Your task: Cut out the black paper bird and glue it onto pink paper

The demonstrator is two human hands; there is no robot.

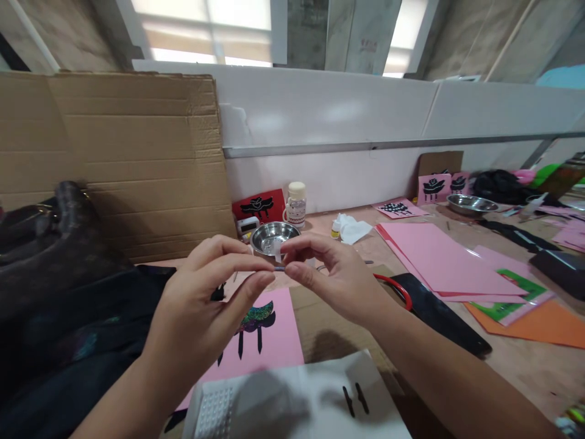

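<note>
My left hand [208, 292] and my right hand [331, 274] meet in the middle of the view, fingertips pinched on a small thin dark piece [279, 268] between them. A small whitish, translucent bit [277, 251] shows by my right fingertips. Below lies a pink sheet [278, 332] with a black cut-out figure [258, 318] that has a glittery green patch, partly hidden by my left hand. Nearer still, a white sheet [320, 402] carries two short black strips [355, 399] and, at its left, rows of clear dots [214, 414].
Behind my hands are a steel bowl [269, 235], a bottle [296, 204] and white tissue [351, 228]. Pink sheets [443, 256], a red-handled tool [397, 289] and a black flat object [439, 314] lie right. A dark bag [59, 244] and cardboard [146, 152] stand left.
</note>
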